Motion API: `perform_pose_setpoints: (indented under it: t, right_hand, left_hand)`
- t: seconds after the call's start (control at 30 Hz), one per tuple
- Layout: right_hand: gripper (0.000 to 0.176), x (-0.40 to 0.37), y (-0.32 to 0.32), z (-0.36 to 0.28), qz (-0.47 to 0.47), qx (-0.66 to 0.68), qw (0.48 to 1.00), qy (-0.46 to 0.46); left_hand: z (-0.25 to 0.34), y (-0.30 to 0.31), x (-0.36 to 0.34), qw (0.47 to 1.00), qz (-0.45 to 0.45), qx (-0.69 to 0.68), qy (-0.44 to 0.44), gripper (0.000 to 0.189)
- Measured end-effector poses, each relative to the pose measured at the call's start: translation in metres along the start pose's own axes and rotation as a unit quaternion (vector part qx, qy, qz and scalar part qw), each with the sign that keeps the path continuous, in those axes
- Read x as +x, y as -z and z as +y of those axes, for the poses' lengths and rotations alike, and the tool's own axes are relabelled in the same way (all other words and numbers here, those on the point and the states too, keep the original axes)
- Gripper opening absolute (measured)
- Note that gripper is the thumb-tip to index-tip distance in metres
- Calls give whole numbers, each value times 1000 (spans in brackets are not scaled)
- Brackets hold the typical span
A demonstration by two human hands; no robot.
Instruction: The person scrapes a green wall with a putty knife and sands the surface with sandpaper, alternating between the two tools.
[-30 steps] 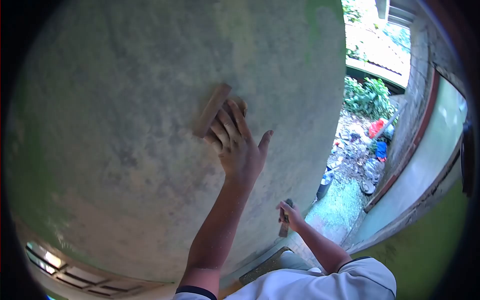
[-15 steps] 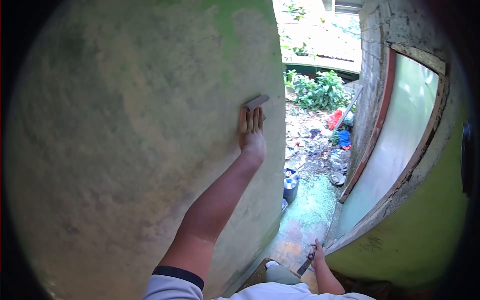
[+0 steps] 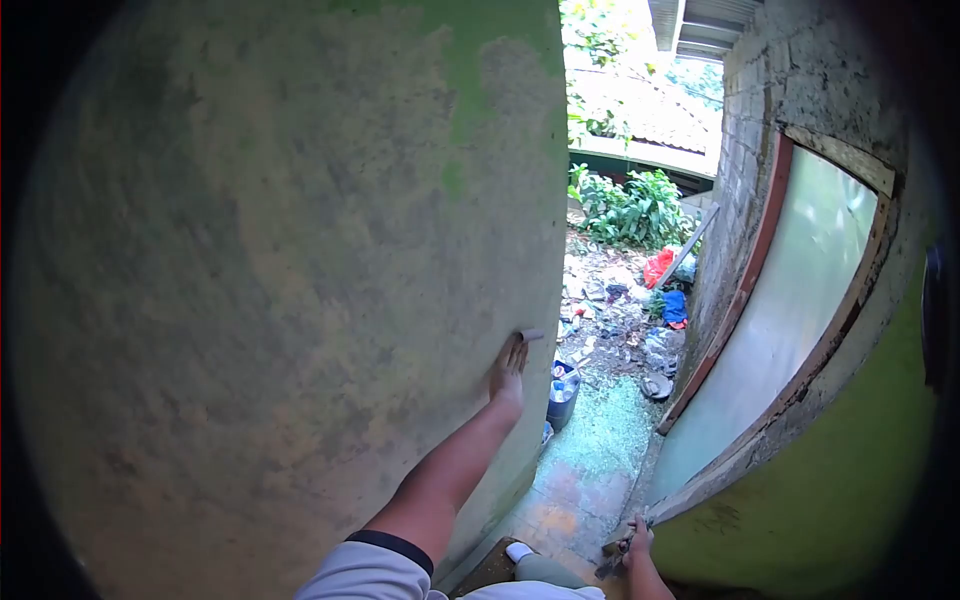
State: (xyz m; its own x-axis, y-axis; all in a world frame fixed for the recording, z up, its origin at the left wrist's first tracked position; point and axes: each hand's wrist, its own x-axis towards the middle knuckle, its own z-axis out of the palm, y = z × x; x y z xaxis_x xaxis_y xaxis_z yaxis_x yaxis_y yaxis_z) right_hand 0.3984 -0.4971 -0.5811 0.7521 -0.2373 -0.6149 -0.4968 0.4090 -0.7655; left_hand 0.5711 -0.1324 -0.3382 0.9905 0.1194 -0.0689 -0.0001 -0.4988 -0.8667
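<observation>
My left hand [image 3: 509, 376] lies against the patchy wall [image 3: 330, 260], fingers stretched and pressing a piece of sandpaper [image 3: 530, 335] to the surface. One edge of the sandpaper curls out past my fingertips, close to the wall's right edge. Low in the view, my right hand [image 3: 637, 545] is closed around what looks like a putty knife [image 3: 608, 568]. Its dark blade points down and left, and the handle is mostly hidden in my fingers. The wall shows worn grey plaster with leftover green paint [image 3: 465, 90] near the top.
A narrow tiled passage [image 3: 585, 480] runs beside the wall, with a dark bucket [image 3: 563, 400] at its left. A wood-framed panel [image 3: 765, 320] stands on the right above a green wall [image 3: 800, 510]. Scattered litter [image 3: 610, 300] and leafy plants [image 3: 630, 210] lie beyond.
My left hand has moved down the wall with the sandpaper. My right hand has shifted slightly lower, still holding the putty knife. The view has tilted a little.
</observation>
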Motion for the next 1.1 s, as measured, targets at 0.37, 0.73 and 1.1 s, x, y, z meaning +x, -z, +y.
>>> perform_pose_setpoints:
  t: [0.37,0.73,1.1]
  right_hand:
    - [45,-8,-106,-11,-198,-52,978,-40]
    - [40,-84,-244,0,-401,-126,907,-38]
    - [20,-243,-304,-53,-579,-76,747,316]
  left_hand:
    - [162,-201,-218,991,-101,84,0,63]
    - [94,-184,-454,843,-48,-419,333,77]
    - [-188,-115,-492,619,270,-291,677,89]
